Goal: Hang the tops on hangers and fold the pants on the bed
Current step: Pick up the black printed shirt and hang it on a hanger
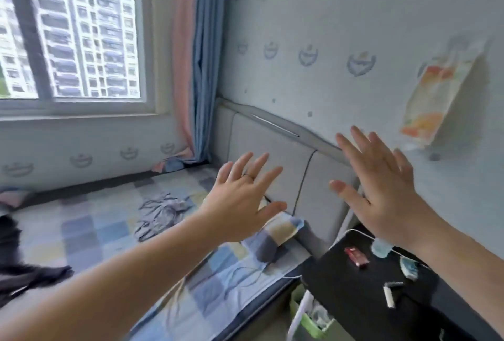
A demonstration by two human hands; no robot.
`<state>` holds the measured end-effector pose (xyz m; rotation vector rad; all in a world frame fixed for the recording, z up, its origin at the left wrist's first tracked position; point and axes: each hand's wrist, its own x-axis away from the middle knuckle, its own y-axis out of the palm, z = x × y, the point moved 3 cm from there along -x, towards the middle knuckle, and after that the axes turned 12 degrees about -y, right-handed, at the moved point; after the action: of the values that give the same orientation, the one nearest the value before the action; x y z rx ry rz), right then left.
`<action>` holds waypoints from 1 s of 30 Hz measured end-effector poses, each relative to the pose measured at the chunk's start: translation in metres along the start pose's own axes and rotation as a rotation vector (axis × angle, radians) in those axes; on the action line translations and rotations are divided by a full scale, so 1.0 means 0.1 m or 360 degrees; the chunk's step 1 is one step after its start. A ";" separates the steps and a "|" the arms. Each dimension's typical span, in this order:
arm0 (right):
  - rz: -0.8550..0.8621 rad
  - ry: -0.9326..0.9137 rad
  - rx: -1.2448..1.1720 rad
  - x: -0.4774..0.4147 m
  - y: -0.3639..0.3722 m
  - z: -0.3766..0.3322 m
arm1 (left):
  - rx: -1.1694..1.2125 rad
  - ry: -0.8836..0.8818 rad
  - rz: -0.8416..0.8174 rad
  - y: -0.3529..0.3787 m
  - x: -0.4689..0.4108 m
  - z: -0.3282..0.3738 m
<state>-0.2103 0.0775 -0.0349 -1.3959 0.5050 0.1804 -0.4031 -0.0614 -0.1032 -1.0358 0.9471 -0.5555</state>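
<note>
Head view shows both hands lifted in the air in front of the person, above the bed [90, 231] with its blue, yellow and grey checked sheet. The left hand [242, 204] and the right hand [381, 193] have all fingers straight and spread apart; they hold nothing and touch nothing.

Near the middle of the bed lies a crumpled grey striped garment [161, 212], not folded and not on a hanger. I cannot tell whether it is a top or pants. At the near left edge lies a black cloth garment [24, 272], also dropped loosely and partly cut off by the frame. I see no hanger in this view, and no folded pile.

So I judge that the task is at its very start: nothing is hung, nothing is folded, and both pieces wait on the bed. Everything is left to do: to pick up each piece, to sort tops from pants, to find hangers. On the near right stands a black bedside table [354, 286] with small objects, apart from the clothes.
</note>
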 end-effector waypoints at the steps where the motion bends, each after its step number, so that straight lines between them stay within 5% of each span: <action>1: -0.0023 -0.0065 -0.0048 -0.10 0.19 -0.16 | 0.0002 -0.0096 -0.0022 0.06 0.13 -0.23; 15: -0.0695 -0.0689 -0.1043 -1.30 3.06 -2.84 | 0.0072 -0.1560 -0.0348 0.78 2.33 -3.10; 30: -0.1105 -0.0867 -0.1030 -2.47 4.60 -4.41 | 0.0251 -0.2099 -0.0361 1.26 2.78 -5.23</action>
<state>-0.7195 -0.2245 -0.3758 -1.9732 -0.5482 0.1512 -0.7195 -0.4670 -0.4236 -1.0854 -0.3734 -0.0381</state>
